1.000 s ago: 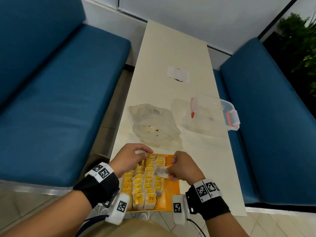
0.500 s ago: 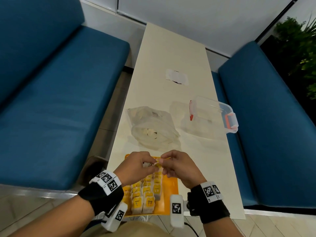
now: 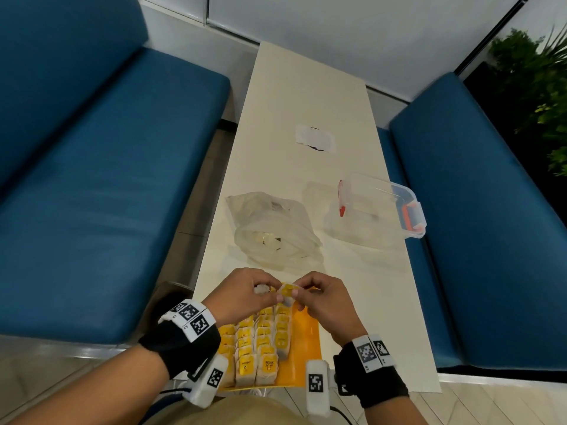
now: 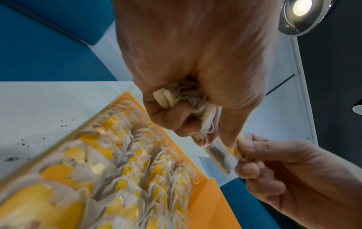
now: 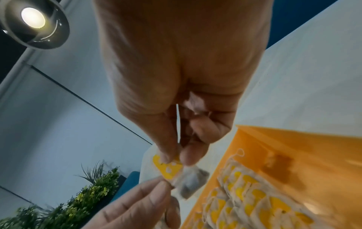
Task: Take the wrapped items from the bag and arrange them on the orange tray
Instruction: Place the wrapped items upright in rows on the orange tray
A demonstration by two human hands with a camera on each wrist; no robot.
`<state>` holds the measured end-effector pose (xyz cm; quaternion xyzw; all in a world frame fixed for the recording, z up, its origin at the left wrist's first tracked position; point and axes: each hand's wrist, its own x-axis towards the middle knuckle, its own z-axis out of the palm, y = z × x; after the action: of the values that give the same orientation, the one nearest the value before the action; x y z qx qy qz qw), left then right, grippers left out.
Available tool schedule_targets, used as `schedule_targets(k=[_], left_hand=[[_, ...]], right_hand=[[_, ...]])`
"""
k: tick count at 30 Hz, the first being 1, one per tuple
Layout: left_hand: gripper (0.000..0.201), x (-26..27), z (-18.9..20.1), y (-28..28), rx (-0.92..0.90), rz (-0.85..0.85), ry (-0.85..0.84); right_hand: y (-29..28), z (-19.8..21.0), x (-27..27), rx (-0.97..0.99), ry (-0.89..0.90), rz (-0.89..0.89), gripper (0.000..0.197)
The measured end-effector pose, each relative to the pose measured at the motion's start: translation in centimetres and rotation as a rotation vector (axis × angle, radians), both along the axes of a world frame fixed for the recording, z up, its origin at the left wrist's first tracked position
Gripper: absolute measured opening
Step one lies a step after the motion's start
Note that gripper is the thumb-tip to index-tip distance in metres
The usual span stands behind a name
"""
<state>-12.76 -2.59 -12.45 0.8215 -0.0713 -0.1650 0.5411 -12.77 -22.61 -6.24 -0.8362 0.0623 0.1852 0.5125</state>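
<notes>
The orange tray lies at the near end of the table, filled with rows of tea bags with yellow tags. Both hands meet just above the tray's far edge. My right hand pinches one tea bag by its yellow tag between thumb and forefinger. My left hand pinches the other side of that same bag and keeps a small bunch of further tea bags curled in its palm. The clear plastic bag lies crumpled beyond the tray, with a few items inside.
A clear lidded container with orange clips stands at the right of the table. A white paper lies farther back. Blue benches flank the narrow table, and a plant stands at the far right.
Both hands rose from the tray and came together above its far edge. The right hand's tea bag is now held between both hands.
</notes>
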Motion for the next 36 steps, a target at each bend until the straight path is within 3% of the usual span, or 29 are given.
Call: schedule_targets(k=[4, 10, 20, 36], left_hand=[[0.036, 0.1, -0.3, 0.6, 0.077, 0.09, 0.075], [0.044, -0.1, -0.9, 0.7, 0.143, 0.126, 0.107], [0.036, -0.1, -0.9, 0.2, 0.209, 0.117, 0.099], [0.033, -0.5, -1.0, 0.3, 0.201, 0.125, 0.083]], right_hand=[[-1.3, -0.6, -0.5, -0.077, 0.111, 0.051, 0.006], [-1.5, -2.4, -2.4, -0.3, 0.299, 0.255, 0.012], [0.9, -4.4, -4.4, -0.754, 0.39, 0.455, 0.024], [1.6, -5.5, -4.5, -0.727, 0.443, 0.34, 0.028]])
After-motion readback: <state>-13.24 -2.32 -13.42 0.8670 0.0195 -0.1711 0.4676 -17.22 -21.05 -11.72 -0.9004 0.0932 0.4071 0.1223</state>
